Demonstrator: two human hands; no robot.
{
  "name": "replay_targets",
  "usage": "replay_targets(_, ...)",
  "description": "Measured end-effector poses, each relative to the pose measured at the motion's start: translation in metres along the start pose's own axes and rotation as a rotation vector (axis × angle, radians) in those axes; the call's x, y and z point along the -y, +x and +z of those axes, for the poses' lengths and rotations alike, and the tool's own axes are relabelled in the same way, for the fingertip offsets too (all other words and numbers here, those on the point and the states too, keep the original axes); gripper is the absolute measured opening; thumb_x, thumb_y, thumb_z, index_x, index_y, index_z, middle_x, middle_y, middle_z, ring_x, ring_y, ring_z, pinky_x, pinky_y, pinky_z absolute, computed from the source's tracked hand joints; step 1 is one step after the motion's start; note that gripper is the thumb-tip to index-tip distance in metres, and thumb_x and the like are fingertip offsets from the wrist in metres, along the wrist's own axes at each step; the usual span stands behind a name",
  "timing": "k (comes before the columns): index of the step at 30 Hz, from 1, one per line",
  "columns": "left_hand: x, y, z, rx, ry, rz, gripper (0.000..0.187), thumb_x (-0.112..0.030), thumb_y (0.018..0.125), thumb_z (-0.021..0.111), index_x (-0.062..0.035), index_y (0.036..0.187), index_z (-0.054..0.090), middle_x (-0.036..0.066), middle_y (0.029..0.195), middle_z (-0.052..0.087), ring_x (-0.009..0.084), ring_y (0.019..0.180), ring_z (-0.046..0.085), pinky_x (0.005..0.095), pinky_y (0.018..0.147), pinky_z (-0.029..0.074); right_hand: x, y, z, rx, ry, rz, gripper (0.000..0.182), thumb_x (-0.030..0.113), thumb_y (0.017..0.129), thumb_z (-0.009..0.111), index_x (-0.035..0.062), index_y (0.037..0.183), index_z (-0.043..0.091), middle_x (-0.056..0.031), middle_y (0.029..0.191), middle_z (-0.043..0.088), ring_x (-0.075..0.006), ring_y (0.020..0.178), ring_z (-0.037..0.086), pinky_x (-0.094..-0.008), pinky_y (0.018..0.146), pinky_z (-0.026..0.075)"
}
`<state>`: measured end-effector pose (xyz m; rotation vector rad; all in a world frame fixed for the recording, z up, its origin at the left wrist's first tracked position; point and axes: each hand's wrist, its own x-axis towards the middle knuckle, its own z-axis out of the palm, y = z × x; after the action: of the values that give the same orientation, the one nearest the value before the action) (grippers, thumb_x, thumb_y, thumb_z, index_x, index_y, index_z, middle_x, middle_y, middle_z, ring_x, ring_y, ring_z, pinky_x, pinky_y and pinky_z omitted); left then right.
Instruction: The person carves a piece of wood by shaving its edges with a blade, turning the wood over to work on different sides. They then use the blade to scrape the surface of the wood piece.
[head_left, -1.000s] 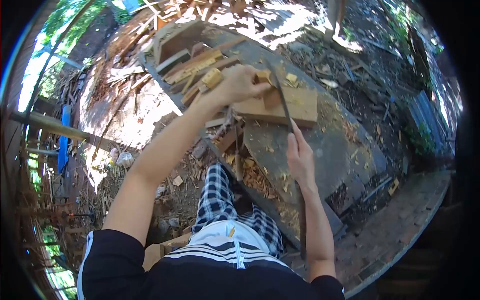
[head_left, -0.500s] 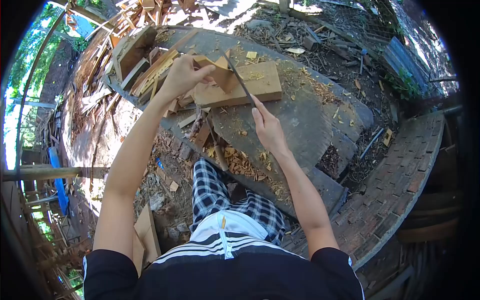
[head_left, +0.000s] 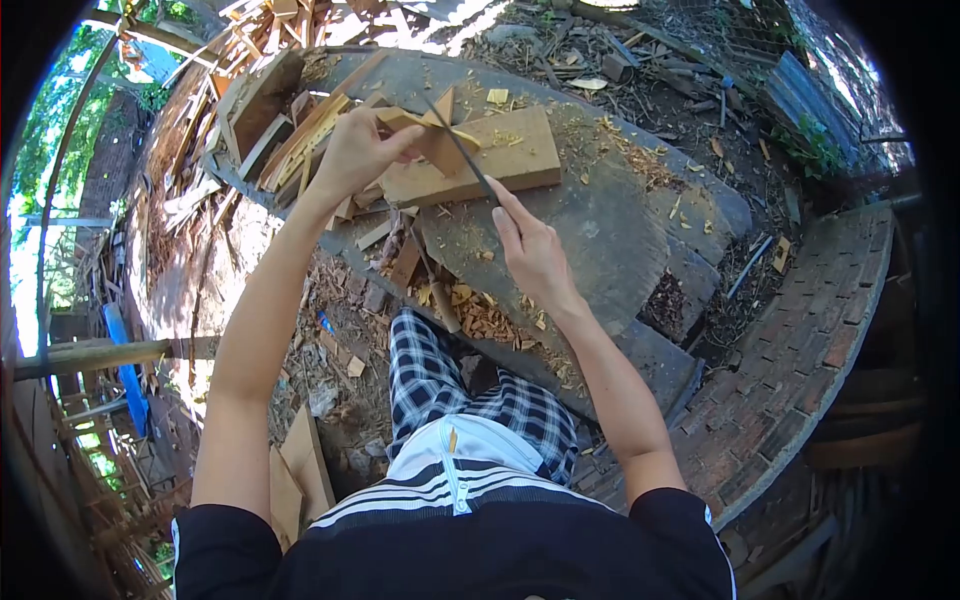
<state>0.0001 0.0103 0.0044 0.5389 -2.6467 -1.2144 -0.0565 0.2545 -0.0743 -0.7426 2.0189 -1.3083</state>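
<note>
Two bare hands are up over the grey surface (head_left: 600, 235), with the middle of the view as the middle of the clock. The left hand (head_left: 365, 158) is at eleven o'clock. Its fingers are bent at the left end of a small curved piece of wood (head_left: 440, 152), holding it, with the thumb stuck out. Some fingertips are hidden. The right hand (head_left: 535, 252) is near the middle, toward one o'clock. Its fingers are shut tight around the low end of a long, thin, dark blade (head_left: 466, 152).

The small piece of wood is between eleven and twelve o'clock, on top of a big, flat wooden block (head_left: 505, 165). The blade goes slanting across the small piece. I cannot tell just where they touch. One little yellow chip (head_left: 497, 96) is at twelve o'clock, behind the block.

Strips of wood (head_left: 305, 145) are in a heap between ten and eleven o'clock. A tool with a wooden handle (head_left: 445, 306) leans just left of the middle, at nine o'clock, beside lots of brown wood chips (head_left: 485, 325). The brick floor (head_left: 770, 400) is at four o'clock. A wavy metal sheet (head_left: 805, 105) is at two o'clock.
</note>
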Motion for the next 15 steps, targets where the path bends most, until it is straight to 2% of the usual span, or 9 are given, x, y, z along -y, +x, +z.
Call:
replay_targets(7, -0.004, 0.006, -0.01, 0.028, 0.045, -0.047, 0.03, -0.02, 0.09, 0.066, 0.0087, 0.098, 0.069, 0.014, 0.077, 0.072, 0.0157, 0.07, 0.072, 0.026, 0.064, 0.058, 0.003, 0.006, -0.001, -0.085, -0.144, -0.104, 0.041, 0.033, 0.101, 0.043, 0.0316, 0.142, 0.044, -0.0195, 0.065, 0.061, -0.0408, 0.068, 0.063, -0.0491, 0.066, 0.048)
replay_targets(9, -0.002, 0.0, -0.003, 0.069, 0.074, -0.078, 0.031, -0.02, 0.091, 0.066, 0.009, 0.101, 0.068, 0.013, 0.079, 0.072, 0.0153, 0.073, 0.072, 0.0252, 0.065, 0.058, 0.006, -0.009, -0.004, -0.019, -0.079, -0.05, 0.041, 0.033, 0.101, 0.043, 0.0316, 0.142, 0.044, -0.0198, 0.069, 0.062, -0.0401, 0.07, 0.064, -0.0489, 0.067, 0.048)
replay_targets(12, -0.002, 0.0, -0.003, -0.003, 0.076, -0.02, 0.027, -0.02, 0.089, 0.066, 0.0062, 0.093, 0.071, 0.013, 0.076, 0.073, 0.0144, 0.067, 0.072, 0.0256, 0.061, 0.057, -0.039, 0.009, 0.008, -0.067, -0.01, 0.035, 0.042, 0.032, 0.101, 0.042, 0.0311, 0.143, 0.043, -0.0199, 0.071, 0.062, -0.0389, 0.072, 0.064, -0.0476, 0.069, 0.048)
replay_targets(15, -0.005, 0.0, 0.0, -0.009, 0.111, 0.029, 0.026, -0.019, 0.088, 0.067, 0.0056, 0.094, 0.072, 0.012, 0.074, 0.073, 0.0137, 0.064, 0.071, 0.0245, 0.056, 0.055, -0.047, 0.012, 0.01, -0.124, -0.082, -0.112, 0.043, 0.033, 0.101, 0.042, 0.0302, 0.144, 0.042, -0.0197, 0.074, 0.062, -0.0374, 0.074, 0.064, -0.0459, 0.072, 0.048)
